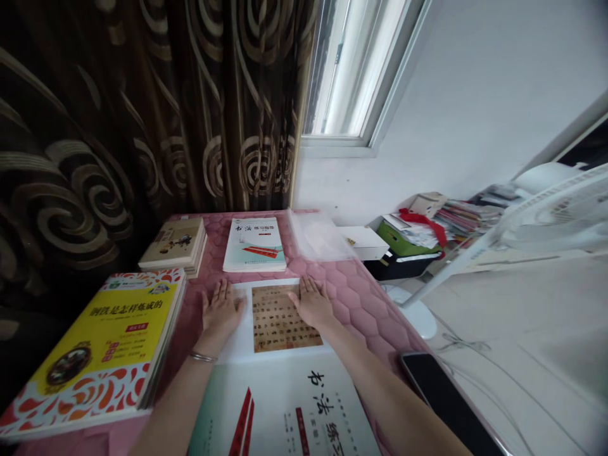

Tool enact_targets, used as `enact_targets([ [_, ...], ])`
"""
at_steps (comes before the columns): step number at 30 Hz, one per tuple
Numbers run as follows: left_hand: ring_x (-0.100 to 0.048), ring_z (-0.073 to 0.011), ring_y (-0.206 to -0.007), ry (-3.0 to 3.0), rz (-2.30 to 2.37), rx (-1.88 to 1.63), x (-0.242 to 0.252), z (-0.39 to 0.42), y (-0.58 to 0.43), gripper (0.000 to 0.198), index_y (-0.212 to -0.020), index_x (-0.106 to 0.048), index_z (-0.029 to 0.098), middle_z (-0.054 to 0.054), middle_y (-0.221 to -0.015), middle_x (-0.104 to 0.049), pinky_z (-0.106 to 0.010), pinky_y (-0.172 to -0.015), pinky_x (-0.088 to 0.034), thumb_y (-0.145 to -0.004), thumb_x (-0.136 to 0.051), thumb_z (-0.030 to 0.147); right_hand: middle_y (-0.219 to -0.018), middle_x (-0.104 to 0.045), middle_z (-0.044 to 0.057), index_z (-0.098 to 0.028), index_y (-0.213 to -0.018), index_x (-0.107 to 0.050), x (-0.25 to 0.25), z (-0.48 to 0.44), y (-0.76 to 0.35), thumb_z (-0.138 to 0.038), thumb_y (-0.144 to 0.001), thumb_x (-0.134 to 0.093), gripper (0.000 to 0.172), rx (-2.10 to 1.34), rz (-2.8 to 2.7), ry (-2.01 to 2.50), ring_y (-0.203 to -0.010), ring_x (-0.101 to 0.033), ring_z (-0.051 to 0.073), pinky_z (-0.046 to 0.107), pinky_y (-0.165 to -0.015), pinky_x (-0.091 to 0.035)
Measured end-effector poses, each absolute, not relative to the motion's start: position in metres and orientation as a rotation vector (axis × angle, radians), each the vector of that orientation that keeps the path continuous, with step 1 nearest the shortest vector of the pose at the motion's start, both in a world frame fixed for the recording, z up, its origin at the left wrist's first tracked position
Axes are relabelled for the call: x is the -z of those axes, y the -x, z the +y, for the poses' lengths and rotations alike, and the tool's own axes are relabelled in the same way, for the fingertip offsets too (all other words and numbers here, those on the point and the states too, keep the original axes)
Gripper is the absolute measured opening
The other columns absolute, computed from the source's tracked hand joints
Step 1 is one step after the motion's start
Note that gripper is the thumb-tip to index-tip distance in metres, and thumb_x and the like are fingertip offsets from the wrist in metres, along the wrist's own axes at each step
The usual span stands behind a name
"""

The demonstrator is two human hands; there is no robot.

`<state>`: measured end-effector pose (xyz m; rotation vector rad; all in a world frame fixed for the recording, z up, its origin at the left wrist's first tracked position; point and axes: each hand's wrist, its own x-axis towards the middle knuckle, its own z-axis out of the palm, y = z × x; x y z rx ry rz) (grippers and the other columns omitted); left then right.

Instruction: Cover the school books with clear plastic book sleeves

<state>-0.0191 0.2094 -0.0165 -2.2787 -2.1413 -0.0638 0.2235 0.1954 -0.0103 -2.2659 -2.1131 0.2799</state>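
Observation:
A calligraphy workbook (280,399) lies in front of me, its pale green title cover nearest my body. Beyond the cover spreads a white panel with a brown picture of old handwriting (280,323); whether it is the same book's other cover, I cannot tell. Flat on the panel's left edge rests my left hand (222,309), fingers stretched forward, a silver bangle on the wrist. My right hand (311,304) lies flat at the panel's right edge, fingers spread, partly over the picture. Both hands are open and grip nothing.
A yellow-covered book stack (114,329) and small tan books (173,244) stand left. Farther back lie another workbook (255,244) and clear plastic sheets (319,235) on the pink padded tabletop (354,297). Right are a dark phone (444,399), a white box (363,242) and a fan (551,215).

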Motion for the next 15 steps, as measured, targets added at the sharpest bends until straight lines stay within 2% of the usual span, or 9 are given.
enact_targets([
  [5, -0.018, -0.0292, -0.147, 2.164, -2.252, 0.088, 0.016, 0.207, 0.033, 0.065, -0.149, -0.032, 0.008, -0.015, -0.158, -0.023, -0.061, -0.116, -0.012, -0.094, -0.027, 0.043, -0.158, -0.02, 0.021, 0.004, -0.15, -0.023, 0.017, 0.198, -0.223, -0.055, -0.098, -0.01, 0.079, -0.226, -2.051, 2.313, -0.147, -0.014, 0.028, 0.051, -0.118, -0.001],
  [9, -0.019, -0.0313, -0.147, 2.121, -2.298, 0.099, 0.013, 0.208, 0.033, 0.066, -0.148, -0.034, 0.008, -0.017, -0.157, -0.025, -0.063, -0.115, -0.013, -0.094, -0.026, 0.047, -0.157, -0.021, 0.02, 0.003, -0.149, -0.024, 0.02, 0.199, -0.221, -0.054, -0.098, -0.008, 0.079, -0.169, -2.049, 2.342, -0.147, -0.016, 0.028, 0.053, -0.117, -0.002],
  [15, -0.023, -0.0314, -0.146, 2.11, -2.184, -0.011, 0.005, 0.18, 0.022, 0.058, -0.143, -0.042, 0.004, -0.02, -0.156, -0.026, -0.062, -0.116, -0.006, -0.097, -0.031, 0.037, -0.159, -0.019, 0.018, 0.001, -0.151, -0.023, 0.024, 0.201, -0.22, -0.053, -0.099, -0.012, 0.075, -0.174, -2.057, 2.375, -0.148, -0.012, 0.029, 0.054, -0.117, -0.005],
])
